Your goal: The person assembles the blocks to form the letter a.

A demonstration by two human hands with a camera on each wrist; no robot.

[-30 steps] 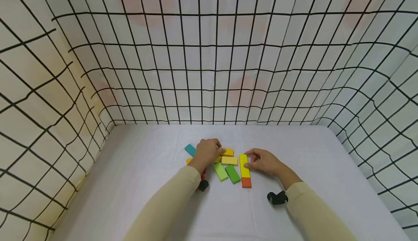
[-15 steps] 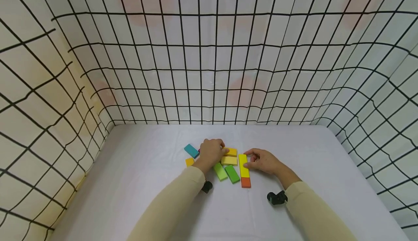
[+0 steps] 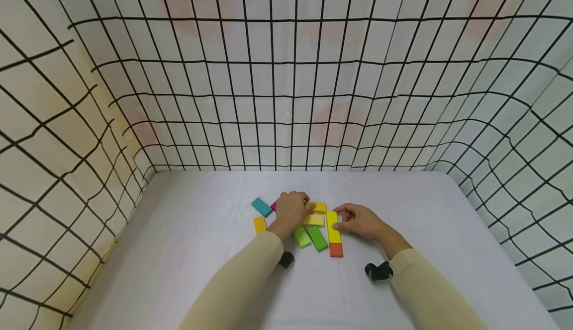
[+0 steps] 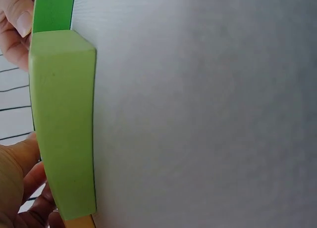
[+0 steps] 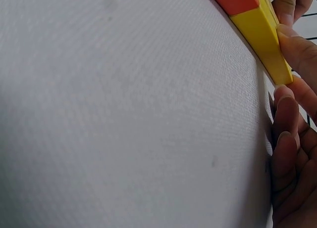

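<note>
In the head view my left hand (image 3: 290,213) reaches over the group of blocks, thumb and fingertips pinching an orange-yellow block (image 3: 319,207). A pale yellow block (image 3: 315,220) lies just below that one. My right hand (image 3: 360,220) holds the upper end of a long bright yellow block (image 3: 333,226) between thumb and index finger; the right wrist view shows this yellow block (image 5: 265,40) with the thumb against its side. A red-orange block (image 3: 335,250) touches its near end. A light green block (image 3: 302,237) and a green block (image 3: 317,239) lie slanted between the hands.
Left of the left hand lie a teal block (image 3: 261,206), an orange block (image 3: 259,224) and a mostly hidden magenta block (image 3: 273,206). White cloth covers the table (image 3: 188,220). A black wire grid (image 3: 286,96) stands around the back and sides.
My left hand has shifted right with the orange-yellow block, bringing it nearer the bright yellow one. The orange and magenta blocks show more on the left. My right hand keeps its place.
</note>
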